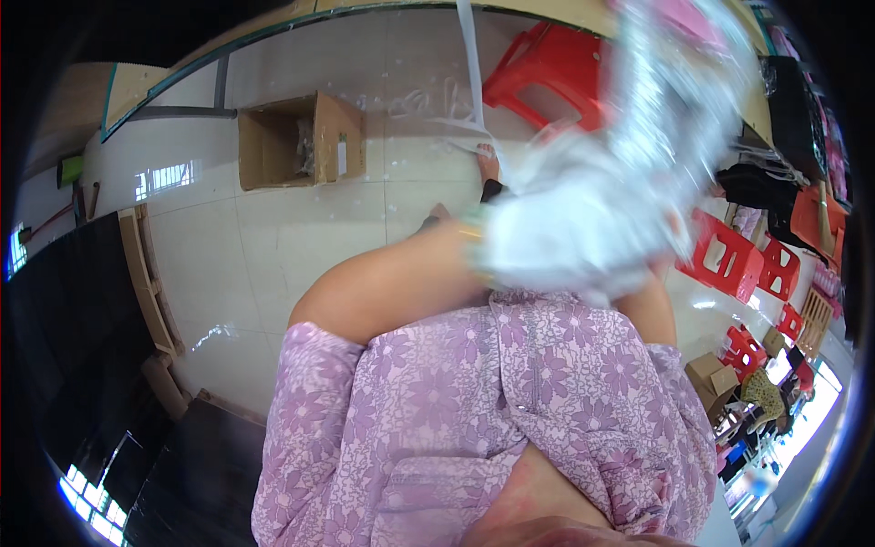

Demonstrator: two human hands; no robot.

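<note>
A blurred bundle of clear and silvery-white plastic (pixel 583 214), perhaps bags or film, is up in front of my lap. It reaches toward the table at the upper right, where a patch of pink (pixel 684 20) shows in it. My left forearm (pixel 401 278) crosses from the left and runs in behind the plastic, which hides the left hand. On the bundle's other side is my right hand (pixel 673 232), mostly covered and smeared by motion. Neither hand's fingers can be made out.
An open cardboard box (pixel 342 146) lies on the tiled floor, left of my feet. Beyond my feet stands a red plastic stool (pixel 547 77), partly under the table edge (pixel 365 7). A white strip (pixel 472 64) hangs nearby. More red stools (pixel 720 260) stand at right.
</note>
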